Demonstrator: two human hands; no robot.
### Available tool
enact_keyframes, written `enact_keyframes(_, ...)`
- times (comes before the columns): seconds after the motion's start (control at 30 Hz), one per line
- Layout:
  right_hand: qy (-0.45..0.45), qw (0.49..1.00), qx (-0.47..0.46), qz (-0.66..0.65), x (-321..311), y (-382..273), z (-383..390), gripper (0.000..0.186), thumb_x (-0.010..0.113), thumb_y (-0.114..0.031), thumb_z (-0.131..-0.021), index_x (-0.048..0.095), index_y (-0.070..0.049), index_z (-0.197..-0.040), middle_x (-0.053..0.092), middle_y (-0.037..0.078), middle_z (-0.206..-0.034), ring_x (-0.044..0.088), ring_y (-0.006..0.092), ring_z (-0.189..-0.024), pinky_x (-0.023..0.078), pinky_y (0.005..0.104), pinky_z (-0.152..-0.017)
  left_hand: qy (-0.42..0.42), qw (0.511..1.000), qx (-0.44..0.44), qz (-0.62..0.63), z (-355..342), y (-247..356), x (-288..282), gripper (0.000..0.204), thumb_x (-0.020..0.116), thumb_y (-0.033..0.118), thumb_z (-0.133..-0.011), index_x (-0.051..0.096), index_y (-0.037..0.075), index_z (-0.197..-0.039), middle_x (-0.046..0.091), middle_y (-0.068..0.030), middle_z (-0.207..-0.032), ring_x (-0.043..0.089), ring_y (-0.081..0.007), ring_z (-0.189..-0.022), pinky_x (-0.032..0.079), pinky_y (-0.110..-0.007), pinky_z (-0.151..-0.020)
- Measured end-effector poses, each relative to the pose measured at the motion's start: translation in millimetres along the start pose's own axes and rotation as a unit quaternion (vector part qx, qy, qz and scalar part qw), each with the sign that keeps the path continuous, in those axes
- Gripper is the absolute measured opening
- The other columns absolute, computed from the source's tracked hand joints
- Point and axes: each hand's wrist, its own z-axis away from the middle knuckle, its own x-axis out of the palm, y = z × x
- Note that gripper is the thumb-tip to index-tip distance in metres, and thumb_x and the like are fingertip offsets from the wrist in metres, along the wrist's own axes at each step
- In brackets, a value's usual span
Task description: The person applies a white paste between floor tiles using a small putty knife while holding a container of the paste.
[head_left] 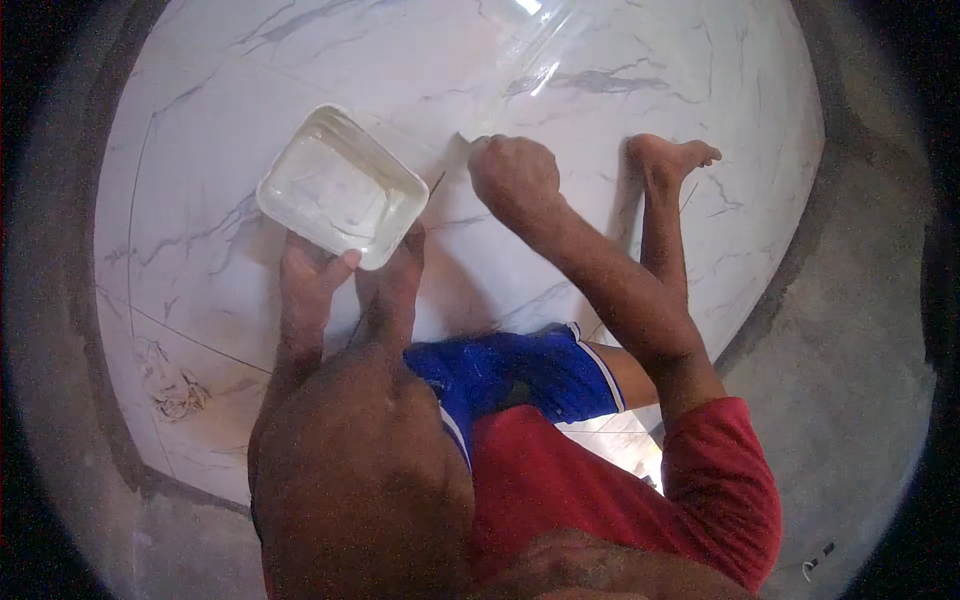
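A white rectangular plastic tub (345, 185), open at the top and smeared with pale matter inside, is tilted up in my left hand (312, 280). The thumb presses on its near rim, while the other fingers are hidden beneath it. To the right of the tub, my right hand (515, 175) is closed in a fist, palm down, just over the tiled floor (570, 270). A small flat-edged tool (463, 142) pokes out at the fist's left side. Its handle is hidden in the fist, so its exact kind does not show.
Grey-veined white tiles have thin dark joints. My bare foot (670, 160) rests to the right. Clear plastic-like sheen (545, 60) lies at the far side. A tangle of thin strands (175, 385) is at the left. Rough grey cement (845, 350) borders the tiles.
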Motion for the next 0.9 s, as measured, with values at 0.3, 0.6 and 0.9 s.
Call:
enact_keyframes(0.3, 0.002, 0.994, -0.081, 0.071, 9.1, 5.3, 28.1, 0.011, 0.061, -0.012, -0.086, 0.069, -0.006, -0.089, 0.070, 0.010, -0.082, 0.072, 0.0269, -0.075, 0.059, 0.0405, -0.059, 0.020, 1.000, 0.002, -0.004, 1.0, -2.2, -14.4, 0.079, 0.078, 0.005, -0.073, 0.041, -0.003, -0.143, 0.057, -0.0135, -0.130, 0.054, -0.0235, -0.122, 0.041, -0.038, -0.109)
enact_keyframes(0.6, -0.107, 0.992, -0.024, -0.065, 0.8, 97.2, 81.5, 0.020, 0.066, -0.022, -0.087, 0.073, -0.010, -0.102, 0.073, 0.011, -0.090, 0.072, 0.0320, -0.080, 0.058, 0.0443, -0.073, 0.022, 1.000, -0.003, 0.016, 2.9, 6.2, -12.0, 0.079, 0.076, 0.000, -0.073, 0.040, -0.003, -0.143, 0.056, -0.0131, -0.133, 0.053, -0.0245, -0.124, 0.041, -0.039, -0.109)
enact_keyframes(0.9, 0.100, 0.982, 0.065, -0.149, 37.3, 88.2, 131.5, 0.022, 0.069, -0.021, -0.089, 0.074, -0.012, -0.108, 0.074, 0.012, -0.094, 0.072, 0.0305, -0.080, 0.058, 0.0401, -0.070, -0.021, 0.999, 0.027, 0.004, 2.3, 5.2, 0.4, 0.086, 0.080, 0.005, -0.077, 0.032, -0.003, -0.148, 0.051, -0.0150, -0.139, 0.048, -0.0273, -0.132, 0.036, -0.042, -0.114)
